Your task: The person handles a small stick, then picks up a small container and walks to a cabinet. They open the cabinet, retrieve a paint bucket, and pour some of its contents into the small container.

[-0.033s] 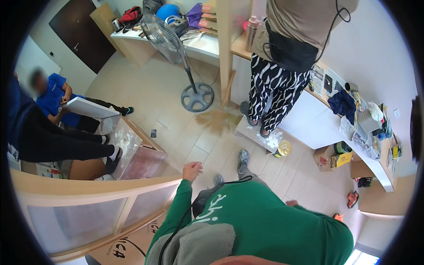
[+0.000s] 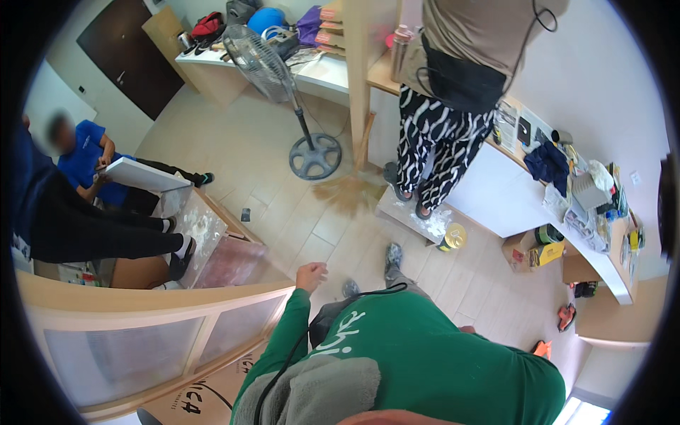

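Observation:
My left hand (image 2: 311, 277) hangs in the air beside the end of a light-wood framed partition (image 2: 248, 294). Its fingers are loosely bent and apart, with nothing visible in them. Only a sliver of my right hand (image 2: 467, 329) shows past the green shirt; its fingers are hidden. Below, my paint-spattered shoe (image 2: 393, 256) stands on the tiles. A grey towel (image 2: 326, 389) lies over my shoulder, and a dark bag (image 2: 326, 319) on a cord hangs at my side.
Ahead, a person in patterned trousers (image 2: 443, 149) stands on a low spattered platform (image 2: 411, 212) beside a tin (image 2: 455, 236). A broom (image 2: 350, 193) and standing fan (image 2: 315, 156) are farther off. Two people are at left, one holding a white panel (image 2: 145, 173). A cluttered counter (image 2: 510, 191) runs along the right.
The view has shifted very slightly. Less of my right hand shows past the shirt, and more of an orange object on the floor at right is visible. My left hand keeps its pose.

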Tool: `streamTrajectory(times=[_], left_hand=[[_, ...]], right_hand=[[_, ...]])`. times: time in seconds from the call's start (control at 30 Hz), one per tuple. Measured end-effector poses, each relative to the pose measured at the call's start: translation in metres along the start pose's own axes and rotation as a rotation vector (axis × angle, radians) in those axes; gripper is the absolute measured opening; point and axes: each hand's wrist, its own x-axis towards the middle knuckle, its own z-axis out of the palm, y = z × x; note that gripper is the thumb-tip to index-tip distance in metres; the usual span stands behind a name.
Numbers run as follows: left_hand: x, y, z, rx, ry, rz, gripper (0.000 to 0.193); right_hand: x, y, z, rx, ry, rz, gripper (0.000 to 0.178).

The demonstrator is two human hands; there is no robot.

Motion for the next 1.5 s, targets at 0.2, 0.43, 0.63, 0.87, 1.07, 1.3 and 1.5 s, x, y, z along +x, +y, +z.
streamTrajectory(times=[0.2,0.43,0.63,0.87,1.07,1.3,1.5], left_hand=[[-0.005,-0.113,-0.018,1.254,-0.504,0.453,0.024],[-0.015,-0.083,0.058,0.967,-0.593,-0.069,0.026],[0.002,-0.040,0.194,0.767,-0.468,-0.153,0.030],[0.034,0.021,0.361,0.517,-0.431,-0.100,0.037],[0.038,0.068,0.566,0.681,-0.682,-0.050,0.038],[0.054,0.123,0.778,0.754,-0.833,0.040,0.035],[0.029,0.163,0.888,0.753,-0.899,0.129,0.036]], right_hand=[[-0.016,-0.027,0.049,0.563,0.076,0.097,0.028],[0.059,0.023,-0.025,0.517,0.649,-0.006,0.023],[-0.022,0.112,-0.069,1.643,0.798,0.286,0.030],[-0.041,0.196,0.051,1.359,0.450,0.477,0.035],[-0.023,0.233,0.198,1.293,0.294,0.423,0.028],[-0.067,0.259,0.038,1.919,0.609,0.674,0.043],[-0.078,0.436,-0.133,1.431,1.187,0.690,0.058]])
